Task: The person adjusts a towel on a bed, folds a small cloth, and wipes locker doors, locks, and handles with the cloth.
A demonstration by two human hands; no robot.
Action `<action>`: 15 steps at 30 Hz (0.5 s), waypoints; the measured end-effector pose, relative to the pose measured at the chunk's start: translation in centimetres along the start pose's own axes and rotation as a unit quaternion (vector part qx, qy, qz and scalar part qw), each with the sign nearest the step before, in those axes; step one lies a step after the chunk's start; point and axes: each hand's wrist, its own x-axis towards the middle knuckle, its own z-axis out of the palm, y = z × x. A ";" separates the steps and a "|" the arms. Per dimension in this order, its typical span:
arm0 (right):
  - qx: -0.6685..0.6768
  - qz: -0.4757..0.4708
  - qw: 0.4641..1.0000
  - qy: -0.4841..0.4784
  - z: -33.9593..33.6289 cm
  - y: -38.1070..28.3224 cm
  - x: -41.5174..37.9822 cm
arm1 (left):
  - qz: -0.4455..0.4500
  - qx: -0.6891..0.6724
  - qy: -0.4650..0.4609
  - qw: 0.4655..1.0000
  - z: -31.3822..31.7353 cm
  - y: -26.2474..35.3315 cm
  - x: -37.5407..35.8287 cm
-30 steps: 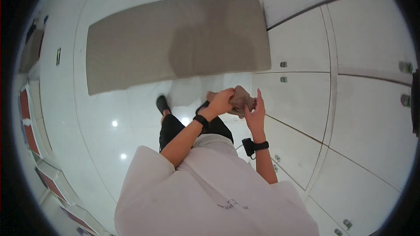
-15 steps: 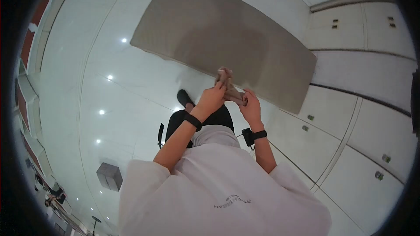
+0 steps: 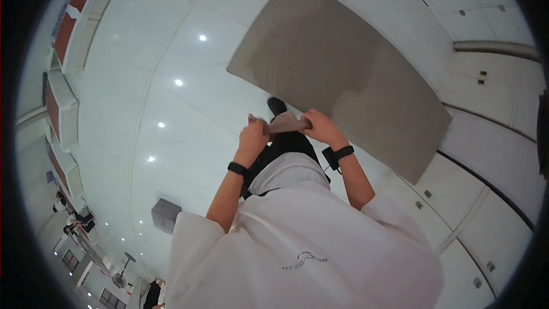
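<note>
A small brownish-pink piece of soft fabric (image 3: pixel 285 125) is stretched sideways between my two hands, in front of my waist. My left hand (image 3: pixel 251 140) has its fingers closed on one end, and a bit of the cloth pokes out above them. The other end is pinched in my right hand (image 3: pixel 322 127), thumb and fingers together. Beyond the hands lies a large flat grey-brown padded block (image 3: pixel 343 63), its near edge close to my right hand. A dark shoe (image 3: pixel 277 105) on my foot shows just past the cloth.
White cabinets (image 3: pixel 486 212) with small metal latches run along the right side. A grey box-shaped stool (image 3: pixel 166 215) stands on the shiny white floor (image 3: pixel 194 154) at the left. Farther off are red-topped white units (image 3: pixel 78 14), a standing fan (image 3: pixel 120 278) and people (image 3: pixel 79 221).
The left hand has moved away from the right, and the bunched fabric is now stretched between them. My view has turned, so the padded block sits farther right.
</note>
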 end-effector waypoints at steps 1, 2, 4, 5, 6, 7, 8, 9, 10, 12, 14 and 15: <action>-0.001 -0.022 1.000 0.015 -0.4 -1.0 2.2 | 0.012 0.009 0.026 1.000 -2.4 0.1 0.1; -0.005 -0.043 0.999 0.028 -1.3 -2.3 4.0 | 0.026 0.014 0.052 0.998 -4.2 0.5 0.1; 0.001 0.003 1.000 -0.013 -2.2 -4.0 6.7 | -0.024 0.046 -0.004 0.999 -6.3 -0.5 1.7; 0.000 -0.004 1.000 -0.016 -2.3 -4.1 8.4 | -0.025 0.050 -0.003 0.998 -7.7 -0.7 2.6; 0.001 -0.013 1.000 -0.014 -2.4 -4.0 8.6 | -0.024 0.058 0.002 0.998 -8.3 -0.3 2.6; -0.001 0.000 1.000 -0.016 -2.4 -3.9 9.5 | 0.002 0.059 0.011 0.998 -9.1 -0.5 3.3; -0.003 0.017 1.000 -0.018 -2.4 -3.9 11.0 | 0.022 0.052 0.005 0.998 -10.3 -1.1 4.6; -0.005 0.033 0.999 -0.020 -2.5 -3.5 11.2 | 0.042 0.045 -0.001 0.998 -10.7 -0.9 4.9; -0.025 0.041 0.999 -0.017 -2.6 -3.4 12.4 | 0.062 0.036 -0.009 0.997 -11.8 -1.4 6.0; -0.064 0.060 0.996 -0.013 -2.7 -3.0 14.4 | 0.090 0.029 -0.054 0.994 -13.3 -3.6 8.7; -0.088 0.061 0.994 0.006 -3.4 -3.6 16.3 | 0.126 0.044 -0.086 0.987 -15.3 -6.0 11.8; -0.101 0.063 0.993 0.016 -3.6 -3.8 17.2 | 0.143 0.044 -0.100 0.984 -16.2 -7.2 13.4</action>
